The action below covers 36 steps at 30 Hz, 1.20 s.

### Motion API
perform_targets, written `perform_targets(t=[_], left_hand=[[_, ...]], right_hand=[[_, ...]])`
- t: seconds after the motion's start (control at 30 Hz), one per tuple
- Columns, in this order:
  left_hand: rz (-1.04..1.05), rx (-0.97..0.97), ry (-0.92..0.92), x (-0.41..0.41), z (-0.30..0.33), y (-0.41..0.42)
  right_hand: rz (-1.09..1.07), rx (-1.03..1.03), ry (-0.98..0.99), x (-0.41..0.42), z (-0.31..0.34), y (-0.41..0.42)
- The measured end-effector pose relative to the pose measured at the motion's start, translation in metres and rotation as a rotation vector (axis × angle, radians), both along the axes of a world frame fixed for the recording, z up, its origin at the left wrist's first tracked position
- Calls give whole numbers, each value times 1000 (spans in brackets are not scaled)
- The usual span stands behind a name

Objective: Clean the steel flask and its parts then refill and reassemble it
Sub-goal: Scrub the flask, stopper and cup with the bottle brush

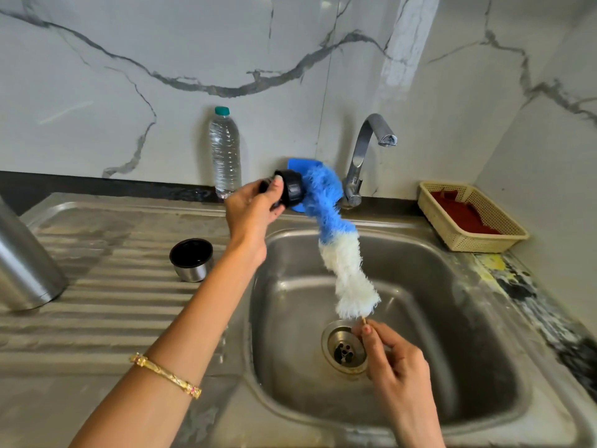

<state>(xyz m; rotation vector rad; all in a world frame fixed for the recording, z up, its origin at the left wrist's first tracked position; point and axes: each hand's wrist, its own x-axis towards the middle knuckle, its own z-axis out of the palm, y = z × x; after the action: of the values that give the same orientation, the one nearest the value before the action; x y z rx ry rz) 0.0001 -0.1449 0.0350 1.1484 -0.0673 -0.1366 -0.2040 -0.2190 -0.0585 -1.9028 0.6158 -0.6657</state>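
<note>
Left hand [250, 211] grips the black plastic flask stopper [288, 191]; right hand [392, 360] pinches the blue-and-white bristled bottle brush [336, 240], its tip against the stopper.

Both of the person's forearms are bare, with no sleeves showing anywhere in the head view. The left hand [250, 215] has a gold bangle [165, 376] on its forearm, a slim band with a ridged, ornate surface and small raised pieces at both visible ends. The right hand [395, 357] wears no jewellery. The visible fingernails are short.
</note>
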Motion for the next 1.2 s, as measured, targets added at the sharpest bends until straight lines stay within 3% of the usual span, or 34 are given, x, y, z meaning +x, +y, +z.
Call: perform_targets(t=[0.13,0.3,0.47,0.57,0.67,0.83,0.97,1.1,1.2], left_hand=[[-121,-3,-10,-16,-11,-10],[54,-88,58,11,1,5],[-52,6,2,9,-7,4],[-14,-30,42,7,-6,0],[73,-92,92,15,1,6],[-5,-20,10,-5,-12,0],[128,-108,99,3,-12,11],[38,-67,7,-6,-12,7],[103,-109,13,-2,-8,5]], right_hand=[[-21,-6,-3,9,12,-10],[28,88,-49,1,5,11],[43,187,-60,23,18,5],[74,192,-52,28,24,3],[99,182,-47,21,20,8],[56,151,-16,19,19,5],[91,56,-45,3,12,21],[74,59,-13,12,12,11],[83,32,-12,6,9,7]])
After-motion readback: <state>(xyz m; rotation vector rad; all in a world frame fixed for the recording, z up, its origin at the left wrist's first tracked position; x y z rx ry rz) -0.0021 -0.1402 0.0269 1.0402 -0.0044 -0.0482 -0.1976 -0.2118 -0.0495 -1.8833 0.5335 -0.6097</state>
